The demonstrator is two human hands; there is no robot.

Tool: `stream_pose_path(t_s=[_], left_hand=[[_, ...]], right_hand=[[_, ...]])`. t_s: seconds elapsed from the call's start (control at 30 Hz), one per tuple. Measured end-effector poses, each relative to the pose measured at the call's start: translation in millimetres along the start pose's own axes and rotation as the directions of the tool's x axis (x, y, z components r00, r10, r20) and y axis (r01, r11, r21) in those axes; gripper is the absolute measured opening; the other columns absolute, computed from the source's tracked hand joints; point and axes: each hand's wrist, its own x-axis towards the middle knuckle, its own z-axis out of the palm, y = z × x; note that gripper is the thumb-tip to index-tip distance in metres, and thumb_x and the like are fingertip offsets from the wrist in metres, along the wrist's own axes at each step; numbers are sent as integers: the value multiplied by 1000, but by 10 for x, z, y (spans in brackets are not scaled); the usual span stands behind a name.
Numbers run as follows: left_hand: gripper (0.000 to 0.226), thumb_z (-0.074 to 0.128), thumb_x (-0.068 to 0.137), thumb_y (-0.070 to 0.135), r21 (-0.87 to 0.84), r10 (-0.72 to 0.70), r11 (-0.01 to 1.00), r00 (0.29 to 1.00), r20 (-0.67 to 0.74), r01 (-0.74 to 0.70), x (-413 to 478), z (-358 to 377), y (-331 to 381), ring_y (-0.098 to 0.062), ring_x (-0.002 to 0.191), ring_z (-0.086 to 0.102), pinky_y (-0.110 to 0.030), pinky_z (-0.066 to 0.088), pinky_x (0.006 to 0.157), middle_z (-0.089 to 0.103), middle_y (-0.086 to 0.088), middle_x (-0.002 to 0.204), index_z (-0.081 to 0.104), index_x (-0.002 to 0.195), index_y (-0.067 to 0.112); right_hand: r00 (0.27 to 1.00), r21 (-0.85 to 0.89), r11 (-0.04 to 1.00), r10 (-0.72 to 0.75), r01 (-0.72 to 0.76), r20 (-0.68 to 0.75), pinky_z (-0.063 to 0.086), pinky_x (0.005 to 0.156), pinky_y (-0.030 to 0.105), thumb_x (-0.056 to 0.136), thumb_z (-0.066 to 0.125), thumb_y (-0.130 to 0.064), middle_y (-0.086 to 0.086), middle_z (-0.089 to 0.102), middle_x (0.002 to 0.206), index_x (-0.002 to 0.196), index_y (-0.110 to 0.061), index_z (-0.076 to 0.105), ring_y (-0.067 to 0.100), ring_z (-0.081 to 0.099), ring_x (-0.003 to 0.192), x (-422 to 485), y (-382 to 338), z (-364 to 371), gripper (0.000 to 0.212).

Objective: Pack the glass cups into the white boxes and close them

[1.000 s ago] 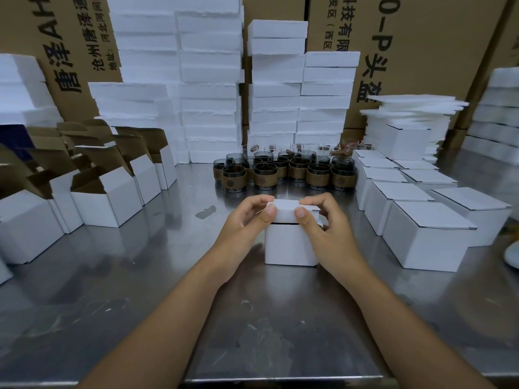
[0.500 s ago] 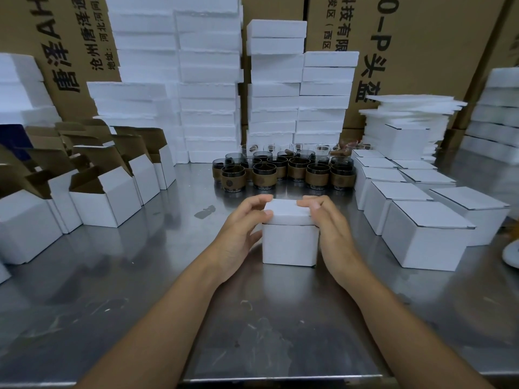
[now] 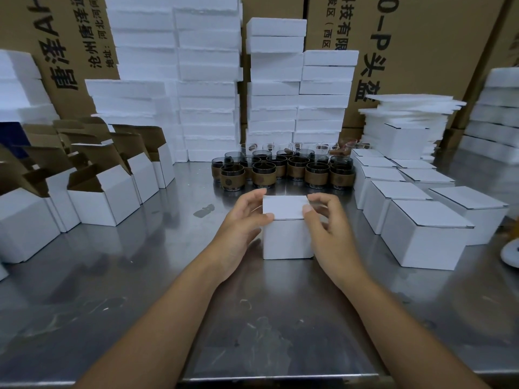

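Observation:
A small white box (image 3: 286, 240) stands on the steel table (image 3: 157, 276) in front of me, its lid folded down flat. My left hand (image 3: 241, 223) holds its top left corner, thumb on the front edge and fingers at the back. My right hand (image 3: 325, 226) holds the top right corner with curled fingers, thumb on the lid's front corner. Behind the box stand several dark glass cups (image 3: 283, 169) with brown sleeves, in rows. What is inside the box is hidden.
Several closed white boxes (image 3: 421, 234) line the right side. Open boxes with raised brown flaps (image 3: 112, 195) fill the left. White foam stacks (image 3: 207, 80) and large cartons form the back wall. A white round object (image 3: 511, 254) shows at the right edge.
The lid has gone from partly raised to flat on the box. Both hands have shifted from pressing the top to holding its front corners.

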Motion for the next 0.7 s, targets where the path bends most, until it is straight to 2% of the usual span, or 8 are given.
stream_pose_path(t_s=[0.07,0.13,0.2,0.33,0.4,0.5,0.57,0.7], left_hand=[[45,63,85,9,14,12,1000,1000,-12,-11,5,-3,-10,-9,120,52,-32,41,102,57,10,125,51,125,28],[55,70,76,18,23,19,1000,1000,-11,-19,6,-1,-18,-9,124,50,-32,39,105,55,7,131,50,125,30],[59,69,70,26,36,24,999,1000,-11,-23,8,3,-22,-9,125,49,-33,38,107,52,6,134,50,125,32],[51,68,71,33,79,17,997,999,-28,-15,13,6,-28,-10,122,50,-34,42,102,52,6,131,53,120,35],[43,69,78,30,77,15,997,998,-64,-10,24,0,-32,-9,118,51,-31,45,95,54,6,124,56,119,31],[28,60,88,22,49,7,999,994,-113,-1,44,-6,-27,-13,117,52,-32,45,91,57,1,122,59,116,26],[26,58,89,19,26,-3,1000,991,-131,6,55,-7,-25,-14,118,53,-33,45,91,57,-3,126,60,114,24],[23,56,91,16,-10,-20,1000,988,-154,19,57,-12,-12,-17,119,54,-37,43,101,58,-6,127,60,112,23]], right_hand=[[1000,-61,998,-22,22,-1,42,89,20,89,60,-30,-14,54,113,107,-26,52,0,51,109,-24,2,9,20],[996,-130,989,-60,67,59,36,85,5,81,68,-36,-23,48,113,110,-32,47,-12,44,107,-67,-1,23,36],[992,-178,981,-64,82,107,33,80,-1,73,73,-43,-28,41,113,114,-37,41,-19,38,107,-93,-6,33,53],[991,-293,950,-74,105,115,30,79,-3,64,77,-51,-19,36,117,126,-29,37,-12,34,100,-100,-4,63,77],[992,-313,943,-91,115,92,26,80,-6,62,79,-50,-15,35,120,127,-26,38,-11,30,103,-90,-7,89,81],[995,-347,933,-85,100,59,29,82,6,59,80,-51,-14,32,120,126,-26,37,-6,30,107,-73,-14,114,83],[997,-364,928,-72,81,38,29,86,15,60,78,-49,-13,32,119,126,-25,36,-2,31,109,-80,-14,124,82],[997,-334,940,-79,77,8,27,82,14,63,77,-36,-12,34,115,124,-22,39,-4,31,101,-78,-33,130,73]])
